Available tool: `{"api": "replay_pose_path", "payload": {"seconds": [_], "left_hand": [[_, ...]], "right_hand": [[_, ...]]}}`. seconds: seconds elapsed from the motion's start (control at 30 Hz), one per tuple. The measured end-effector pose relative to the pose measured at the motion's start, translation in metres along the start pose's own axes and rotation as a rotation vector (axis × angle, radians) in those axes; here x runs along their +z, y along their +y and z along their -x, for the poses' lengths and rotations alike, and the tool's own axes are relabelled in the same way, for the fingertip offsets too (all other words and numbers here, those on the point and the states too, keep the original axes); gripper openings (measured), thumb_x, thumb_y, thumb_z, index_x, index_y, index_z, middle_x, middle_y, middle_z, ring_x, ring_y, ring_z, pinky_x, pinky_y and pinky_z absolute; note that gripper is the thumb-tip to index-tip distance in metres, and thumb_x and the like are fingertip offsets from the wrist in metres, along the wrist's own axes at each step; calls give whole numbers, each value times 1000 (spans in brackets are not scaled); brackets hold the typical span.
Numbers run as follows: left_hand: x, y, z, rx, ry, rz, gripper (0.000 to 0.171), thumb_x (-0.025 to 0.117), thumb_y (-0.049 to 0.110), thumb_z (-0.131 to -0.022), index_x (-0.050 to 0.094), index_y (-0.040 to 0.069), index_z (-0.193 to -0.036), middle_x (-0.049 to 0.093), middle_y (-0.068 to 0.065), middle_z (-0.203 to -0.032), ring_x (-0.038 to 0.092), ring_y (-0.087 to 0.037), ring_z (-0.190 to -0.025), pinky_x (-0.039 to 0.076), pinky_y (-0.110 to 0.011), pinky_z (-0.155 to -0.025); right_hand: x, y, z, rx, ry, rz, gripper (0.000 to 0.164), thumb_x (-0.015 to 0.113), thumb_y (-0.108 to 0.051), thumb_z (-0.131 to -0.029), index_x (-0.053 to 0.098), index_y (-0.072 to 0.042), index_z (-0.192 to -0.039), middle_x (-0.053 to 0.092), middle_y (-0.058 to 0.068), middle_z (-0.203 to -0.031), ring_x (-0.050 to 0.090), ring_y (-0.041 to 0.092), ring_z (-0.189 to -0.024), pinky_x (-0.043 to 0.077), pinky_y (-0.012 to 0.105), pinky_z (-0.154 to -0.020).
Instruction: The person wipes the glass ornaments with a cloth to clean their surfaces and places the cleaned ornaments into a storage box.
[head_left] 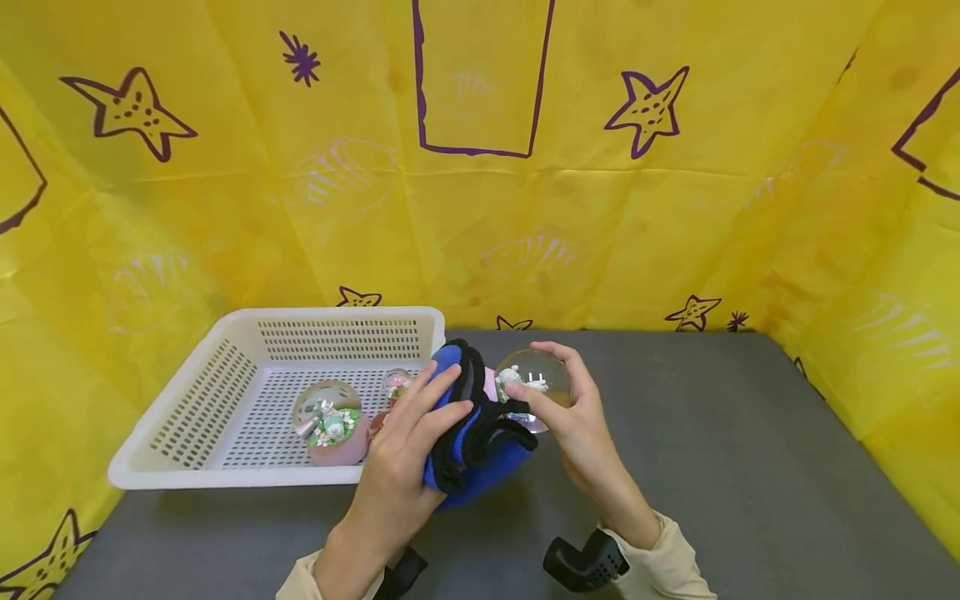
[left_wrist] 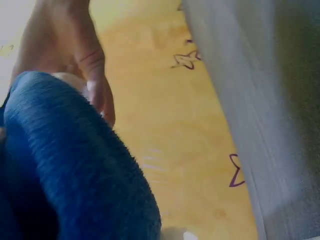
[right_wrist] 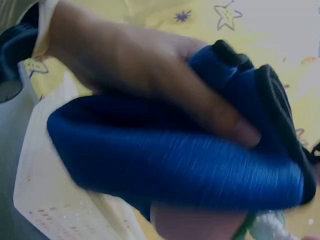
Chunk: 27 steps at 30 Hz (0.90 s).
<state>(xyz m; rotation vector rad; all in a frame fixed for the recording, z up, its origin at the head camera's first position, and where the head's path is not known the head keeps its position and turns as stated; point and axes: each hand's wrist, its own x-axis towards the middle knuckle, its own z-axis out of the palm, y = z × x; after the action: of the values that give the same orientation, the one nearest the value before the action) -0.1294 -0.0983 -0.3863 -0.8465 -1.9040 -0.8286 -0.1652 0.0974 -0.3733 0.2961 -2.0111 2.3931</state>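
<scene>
A blue cloth with black edging [head_left: 491,471], folded into a thick bundle, is gripped by my left hand [head_left: 405,458] with its fingers spread over the top. My right hand [head_left: 585,421] holds a snow globe [head_left: 551,371] by its clear dome, thumb in front and fingers behind. White figures show inside the dome. The cloth lies against the globe's base side and covers most of it in the head view. From the right wrist, the globe's pink base [right_wrist: 195,222] shows below the blue cloth [right_wrist: 175,165]. In the left wrist view the cloth [left_wrist: 85,160] hides most of the globe.
A white perforated plastic basket [head_left: 247,477] stands at the left on the dark grey table [head_left: 720,467]. In it sit a pink-based snow globe [head_left: 337,448] and a smaller globe [head_left: 397,382], partly behind my left hand. A yellow printed sheet [head_left: 480,217] hangs behind and beside the table.
</scene>
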Motion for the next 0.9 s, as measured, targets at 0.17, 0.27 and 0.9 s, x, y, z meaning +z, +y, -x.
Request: {"api": "replay_pose_path", "payload": {"seconds": [0.17,0.27,0.9], "left_hand": [[-3,-4,-4,-50,99,74,35,63,31,-97,66,-2,-110,66,-21,-124,63,-35,-120,41,-32,-113],[-5,-6,-5,-109,106,115,37,66,31,-95,65,-3,-110,68,-20,-122,66,-32,-114,44,-27,-110],[-2,-6,-1,-123,-24,160,68,72,40,-87,50,-7,-130,49,-26,-145,51,-33,-135,35,-26,-117]], "right_hand": [[0,5,2,-154,-85,106,56,73,2,-82,47,-9,-129,50,13,-133,66,14,-86,57,26,-74],[-1,5,4,-273,-86,198,59,79,1,-76,52,-10,-127,58,12,-125,65,15,-95,57,28,-74],[5,-1,4,119,41,-237,28,58,-21,-95,51,-20,-123,56,1,-117,61,13,-89,55,27,-71]]}}
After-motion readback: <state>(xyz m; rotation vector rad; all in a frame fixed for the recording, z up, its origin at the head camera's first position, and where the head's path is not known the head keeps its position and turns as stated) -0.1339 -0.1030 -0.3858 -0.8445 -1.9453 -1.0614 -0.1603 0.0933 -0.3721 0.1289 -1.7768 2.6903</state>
